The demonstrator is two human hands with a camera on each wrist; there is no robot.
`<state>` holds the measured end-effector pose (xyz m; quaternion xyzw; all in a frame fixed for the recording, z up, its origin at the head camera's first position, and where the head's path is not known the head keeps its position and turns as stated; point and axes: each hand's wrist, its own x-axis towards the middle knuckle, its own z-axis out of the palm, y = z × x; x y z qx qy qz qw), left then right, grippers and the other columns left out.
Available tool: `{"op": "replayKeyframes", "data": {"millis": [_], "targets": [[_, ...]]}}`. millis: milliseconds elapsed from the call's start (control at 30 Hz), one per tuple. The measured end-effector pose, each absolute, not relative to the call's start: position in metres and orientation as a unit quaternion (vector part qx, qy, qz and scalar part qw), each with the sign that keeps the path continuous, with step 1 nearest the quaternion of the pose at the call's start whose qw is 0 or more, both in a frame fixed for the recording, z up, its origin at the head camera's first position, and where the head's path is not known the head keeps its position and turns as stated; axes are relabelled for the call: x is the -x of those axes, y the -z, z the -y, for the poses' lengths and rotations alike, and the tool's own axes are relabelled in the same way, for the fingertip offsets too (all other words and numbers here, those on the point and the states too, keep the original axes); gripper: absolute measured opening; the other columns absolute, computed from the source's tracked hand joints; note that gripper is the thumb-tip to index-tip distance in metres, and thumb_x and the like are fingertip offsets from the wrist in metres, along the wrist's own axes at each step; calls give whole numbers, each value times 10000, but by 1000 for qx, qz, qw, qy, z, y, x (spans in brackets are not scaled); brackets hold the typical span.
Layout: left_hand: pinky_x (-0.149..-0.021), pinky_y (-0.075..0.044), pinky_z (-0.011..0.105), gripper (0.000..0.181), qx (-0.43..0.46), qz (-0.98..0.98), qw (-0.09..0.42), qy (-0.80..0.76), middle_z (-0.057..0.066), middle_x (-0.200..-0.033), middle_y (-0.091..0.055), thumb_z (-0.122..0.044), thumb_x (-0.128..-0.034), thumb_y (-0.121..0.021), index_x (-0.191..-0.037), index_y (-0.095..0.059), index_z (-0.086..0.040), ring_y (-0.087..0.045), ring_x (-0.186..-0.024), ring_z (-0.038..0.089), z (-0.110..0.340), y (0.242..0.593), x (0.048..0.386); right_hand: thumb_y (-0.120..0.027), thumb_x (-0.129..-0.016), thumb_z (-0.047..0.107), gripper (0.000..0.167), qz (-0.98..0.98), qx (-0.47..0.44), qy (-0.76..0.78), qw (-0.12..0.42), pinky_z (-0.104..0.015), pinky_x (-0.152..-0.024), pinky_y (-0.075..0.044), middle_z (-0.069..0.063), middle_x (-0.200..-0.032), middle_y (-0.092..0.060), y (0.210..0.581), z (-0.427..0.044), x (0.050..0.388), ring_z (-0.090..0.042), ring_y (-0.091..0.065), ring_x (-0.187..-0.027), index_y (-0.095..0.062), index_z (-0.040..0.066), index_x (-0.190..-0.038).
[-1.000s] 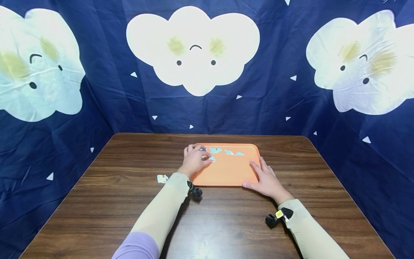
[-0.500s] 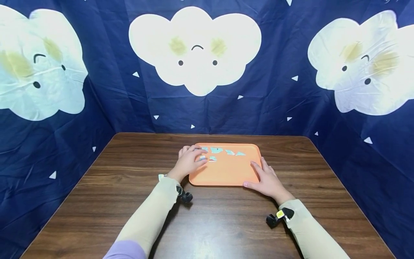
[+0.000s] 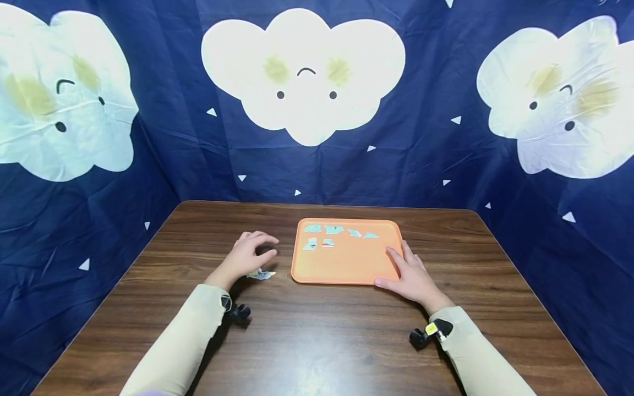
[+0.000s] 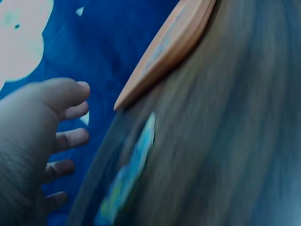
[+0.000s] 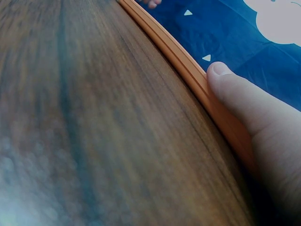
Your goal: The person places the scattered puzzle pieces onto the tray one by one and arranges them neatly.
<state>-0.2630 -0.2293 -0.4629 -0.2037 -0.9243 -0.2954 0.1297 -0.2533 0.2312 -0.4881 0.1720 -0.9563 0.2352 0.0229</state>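
My left hand (image 3: 242, 256) hovers left of the tray with fingers loosely bent and nothing between them. Just below its thumb a torn scrap of printed paper (image 3: 261, 274), blue with some yellow, lies on the table; in the left wrist view the same scrap (image 4: 129, 174) is blurred. The orange tray (image 3: 342, 267) bears several pale-blue torn paper pieces (image 3: 333, 229) in two rows towards its back. My right hand (image 3: 413, 278) rests on the tray's front right corner, fingers at the right side, and its straight thumb (image 5: 235, 92) touches the front rim.
Brown wood-grain table (image 3: 317, 341) surrounds the tray. Behind and at both sides hangs a dark blue cloth (image 3: 317, 176) with white clouds and small triangles. A small black camera (image 3: 240, 312) is strapped to my left wrist, another (image 3: 420, 336) to my right.
My left hand has drawn back from the tray's left side to the loose scrap, uncovering the pieces on the tray. The right hand keeps its place on the tray.
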Motion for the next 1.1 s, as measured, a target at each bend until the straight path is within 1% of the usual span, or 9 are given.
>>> {"op": "replayKeyframes", "data": {"millis": [167, 367, 500, 633, 767, 933, 1100], "targets": [[-973, -319, 626, 277, 210, 920, 125, 306, 58, -1219, -663, -182, -892, -716, -1166, -730, -146, -485, -1178, 403, 254, 473, 256, -688, -790, 720, 1027, 956, -171, -235, 24, -714, -1113, -205, -302, -1641, -85, 488, -230, 253, -595, -167, -1443, -377, 121, -1564], [-996, -246, 647, 310, 204, 922, 98, 314, 104, -1286, -629, -183, -860, -758, -1168, -728, -152, -433, -1214, 408, 268, 482, 249, -688, -792, 719, 1025, 956, -174, -236, 25, -710, -1118, -200, -300, -1642, -81, 488, -230, 254, -589, -160, -1448, -374, 124, -1565], [-1011, -213, 655, 350, 199, 924, 76, 316, 119, -1347, -588, -223, -836, -762, -1181, -729, -172, -388, -1253, 406, 272, 481, 245, -686, -793, 722, 1026, 955, -174, -238, 25, -714, -1114, -200, -300, -1642, -81, 488, -229, 254, -590, -160, -1447, -374, 124, -1566], [-1018, -220, 652, 403, 200, 928, 57, 309, 104, -1398, -556, -266, -801, -780, -1197, -723, -217, -357, -1286, 408, 277, 482, 241, -684, -792, 725, 1029, 955, -173, -238, 24, -716, -1113, -201, -300, -1642, -82, 488, -228, 254, -590, -159, -1448, -374, 123, -1566], [-1022, -255, 647, 427, 209, 929, 56, 300, 100, -1418, -544, -262, -772, -810, -1188, -717, -240, -350, -1301, 413, 281, 487, 238, -684, -793, 724, 1029, 955, -174, -239, 21, -730, -1099, -210, -301, -1642, -76, 487, -228, 253, -605, -158, -1438, -372, 122, -1567], [-995, -309, 617, 371, 211, 928, 67, 300, 92, -1348, -571, -241, -760, -831, -1116, -726, -241, -381, -1250, 401, 282, 488, 237, -688, -791, 722, 1031, 955, -176, -240, 23, -737, -1097, -198, -306, -1641, -71, 487, -229, 252, -611, -158, -1435, -370, 123, -1567], [-916, -360, 519, 302, 217, 929, 90, 287, 25, -1192, -605, -248, -747, -851, -1024, -735, -273, -434, -1110, 326, 280, 487, 239, -691, -790, 721, 1030, 955, -174, -239, 24, -734, -1103, -186, -315, -1636, -77, 488, -231, 253, -609, -170, -1434, -377, 116, -1563]]}}
